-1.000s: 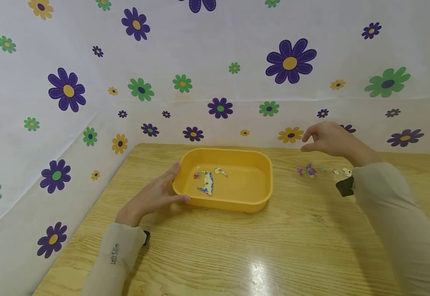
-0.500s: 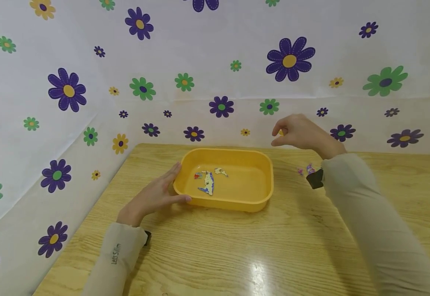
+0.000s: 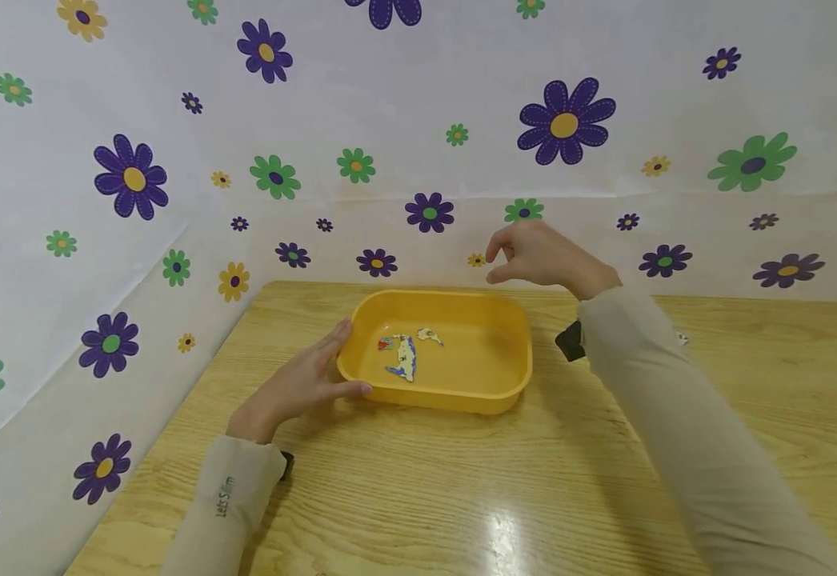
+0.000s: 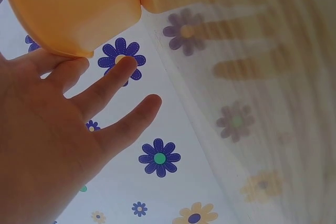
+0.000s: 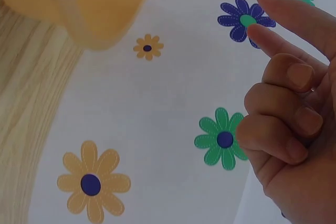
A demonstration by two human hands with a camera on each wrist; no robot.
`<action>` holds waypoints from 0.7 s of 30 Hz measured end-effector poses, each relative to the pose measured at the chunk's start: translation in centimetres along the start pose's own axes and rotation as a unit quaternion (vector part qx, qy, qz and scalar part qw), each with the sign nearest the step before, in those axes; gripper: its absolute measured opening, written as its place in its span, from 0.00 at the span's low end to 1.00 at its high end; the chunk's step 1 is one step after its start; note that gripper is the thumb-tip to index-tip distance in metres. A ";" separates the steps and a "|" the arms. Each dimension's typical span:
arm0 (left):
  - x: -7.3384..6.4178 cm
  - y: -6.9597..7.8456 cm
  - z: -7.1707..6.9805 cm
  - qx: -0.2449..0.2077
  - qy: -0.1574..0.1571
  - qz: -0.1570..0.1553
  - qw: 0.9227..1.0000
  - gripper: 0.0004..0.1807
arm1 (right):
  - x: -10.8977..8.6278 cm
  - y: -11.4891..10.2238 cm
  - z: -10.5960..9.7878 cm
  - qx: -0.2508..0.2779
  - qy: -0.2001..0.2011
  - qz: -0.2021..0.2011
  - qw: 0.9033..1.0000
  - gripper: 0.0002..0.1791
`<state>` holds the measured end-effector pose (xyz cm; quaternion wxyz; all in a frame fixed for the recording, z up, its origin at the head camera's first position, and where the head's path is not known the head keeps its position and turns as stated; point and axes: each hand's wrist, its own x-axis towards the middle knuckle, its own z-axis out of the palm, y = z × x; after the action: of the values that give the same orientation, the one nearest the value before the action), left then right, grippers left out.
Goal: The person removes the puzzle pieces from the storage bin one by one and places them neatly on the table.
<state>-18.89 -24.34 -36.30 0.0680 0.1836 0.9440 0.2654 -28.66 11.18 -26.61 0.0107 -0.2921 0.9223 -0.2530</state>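
Observation:
A yellow rectangular tray (image 3: pixel 462 394) stands on the wooden table. My left hand (image 3: pixel 289 396) rests against its left end, the thumb at the front rim and fingers along the side. In the left wrist view several fingers (image 4: pixel 131 121) spread loosely beside the tray. Inside lie thin irregular scraps: a cream and blue one (image 3: pixel 406 358), a cream one (image 3: pixel 430 334) and a small red and blue one (image 3: pixel 385 343). My right hand (image 3: pixel 537 254) hovers behind the tray's back right corner. Thumb and index are apart with nothing visible between them; the other fingers (image 5: pixel 278 108) curl inward.
A pale scrap (image 3: pixel 682 338) shows on the table to the right, partly behind the right sleeve (image 3: pixel 663 384). Flower-printed white cloth (image 3: pixel 390 160) closes off the back and left of the wooden table (image 3: pixel 418 480).
My right hand has moved left from above the scraps at the right to behind the tray. Its sleeve now covers the purple scraps. The left hand, tray and its contents stay put.

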 end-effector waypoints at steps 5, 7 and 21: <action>0.2 0.1 0.0 0.003 0.002 -0.001 1.000 0.61 | 1.2 -0.1 0.9 0.015 -0.012 -0.012 1.000 0.13; 0.2 0.1 -0.1 0.006 0.003 -0.002 1.000 0.60 | 1.6 -0.2 1.4 0.020 -0.016 -0.017 1.000 0.13; 0.1 0.1 0.1 0.003 0.003 -0.009 1.000 0.60 | 4.1 -2.9 5.4 0.048 -0.055 -0.046 0.996 0.15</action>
<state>-18.98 -24.23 -36.32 0.0664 0.1748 0.9467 0.2623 -29.67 4.42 -29.47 0.0636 -0.3469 0.8926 -0.2811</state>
